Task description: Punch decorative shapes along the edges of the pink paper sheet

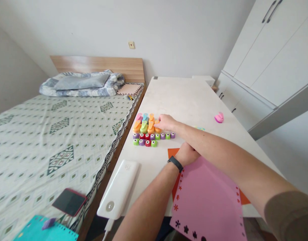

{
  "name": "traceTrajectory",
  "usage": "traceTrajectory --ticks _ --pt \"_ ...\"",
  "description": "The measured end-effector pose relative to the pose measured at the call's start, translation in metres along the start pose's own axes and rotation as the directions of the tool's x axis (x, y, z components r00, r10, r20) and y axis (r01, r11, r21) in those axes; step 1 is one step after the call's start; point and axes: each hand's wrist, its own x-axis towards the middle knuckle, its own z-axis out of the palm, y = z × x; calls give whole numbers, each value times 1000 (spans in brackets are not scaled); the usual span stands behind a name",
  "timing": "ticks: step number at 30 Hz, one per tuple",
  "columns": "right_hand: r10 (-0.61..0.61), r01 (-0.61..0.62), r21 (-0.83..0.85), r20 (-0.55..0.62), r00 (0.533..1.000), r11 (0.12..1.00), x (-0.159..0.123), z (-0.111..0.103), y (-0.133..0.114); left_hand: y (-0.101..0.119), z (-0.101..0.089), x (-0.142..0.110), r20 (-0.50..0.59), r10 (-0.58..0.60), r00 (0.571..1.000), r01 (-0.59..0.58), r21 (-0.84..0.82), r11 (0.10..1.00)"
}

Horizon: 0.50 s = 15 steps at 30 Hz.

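My right hand (167, 123) reaches across above my left wrist, its fingers closed on an orange craft punch (157, 128) at the right end of a row of lever punches. Beside it in that block stand another orange punch (150, 128), a green one (144, 127) and several more. Small round punches (152, 136) in red, purple and green line up in front of them. Closed on the far edge of a pink foam sheet (209, 194) is my left hand (187, 154), fingers partly hidden. Shaped holes run along the sheet's sides. An orange sheet (173, 152) lies beneath.
A pink punch (219, 117) sits apart on the right of the white table (179, 97). Coloured scraps (200, 128) lie behind my right forearm. A white power bank (118, 190) with a cable is front left. The bed (75, 134) holds a phone (69, 202) and a teal sheet (34, 229).
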Motion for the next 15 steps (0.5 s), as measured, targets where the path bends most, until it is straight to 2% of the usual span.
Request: traceTrajectory --ticks 3,7,10,13,15 --pt "28 -27 49 -22 999 998 -2 3 2 -3 0 1 25 45 999 -45 13 999" --pt "55 -42 132 -94 994 990 -10 -3 15 -7 0 0 60 -46 997 39 107 993" --pt "77 -33 222 -194 978 975 -21 -15 34 -6 -1 -1 82 -127 988 110 181 977" --pt "101 43 448 -292 951 893 -42 -31 60 -3 -3 -2 57 -157 986 142 208 968" --pt "95 88 611 -261 961 787 -63 -42 81 0 -3 -2 34 -155 987 145 204 968"
